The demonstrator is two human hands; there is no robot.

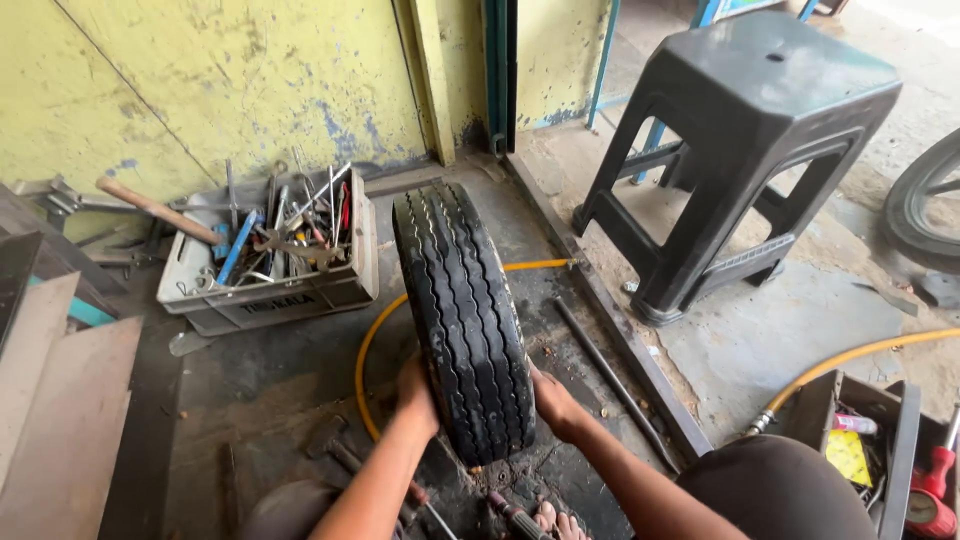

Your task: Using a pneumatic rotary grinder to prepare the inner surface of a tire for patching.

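A black ribbed tyre (462, 310) stands upright on the dark floor in front of me, tread facing up toward the camera. My left hand (415, 395) presses flat against its left sidewall, near the bottom. On the opposite sidewall, my right hand (552, 402) grips at about the same height. The tyre's sides and whatever is inside it are hidden from this angle. A yellow air hose (372, 338) curves along the floor behind the tyre.
A crate of hand tools (268, 250) sits at the left by the yellow wall. A black plastic stool (745, 130) stands at the right beyond a metal floor rail (610, 310). A second toolbox (880, 450) is at the lower right, another wheel (920, 205) at the far right.
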